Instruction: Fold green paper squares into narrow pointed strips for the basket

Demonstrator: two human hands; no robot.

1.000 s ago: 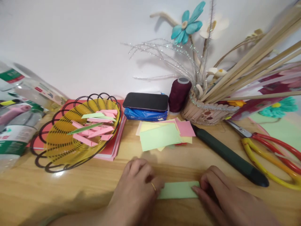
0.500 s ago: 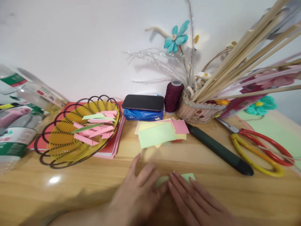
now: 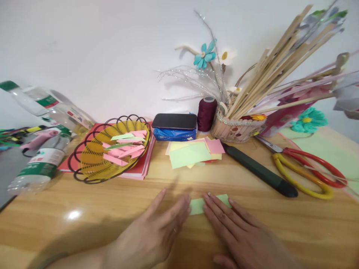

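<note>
A small strip of light green paper (image 3: 197,206) lies on the wooden table in front of me. Flat on top of it rests my right hand (image 3: 238,224), fingers stretched out and pressing the strip down. My left hand (image 3: 157,228) is at the strip's left end, its fingers spread and holding nothing; whether its fingertips touch the paper I cannot tell. Beyond both hands sits a loose stack of green, yellow and pink paper slips (image 3: 189,154). To the left, a yellow basket with black looped edging (image 3: 95,164) holds several folded pink and green strips (image 3: 126,151).
A dark green craft knife (image 3: 260,170) and red-and-yellow scissors (image 3: 303,168) lie on the right. Behind stand a phone (image 3: 174,121) on a blue packet (image 3: 174,134), a maroon thread spool (image 3: 207,114) and a pot of sticks (image 3: 238,129). Plastic bottles (image 3: 42,160) lie at left.
My left hand has drawn back leftward from the green strip, uncovering its left end. My right hand stays flat on the strip. The camera view has shifted slightly.
</note>
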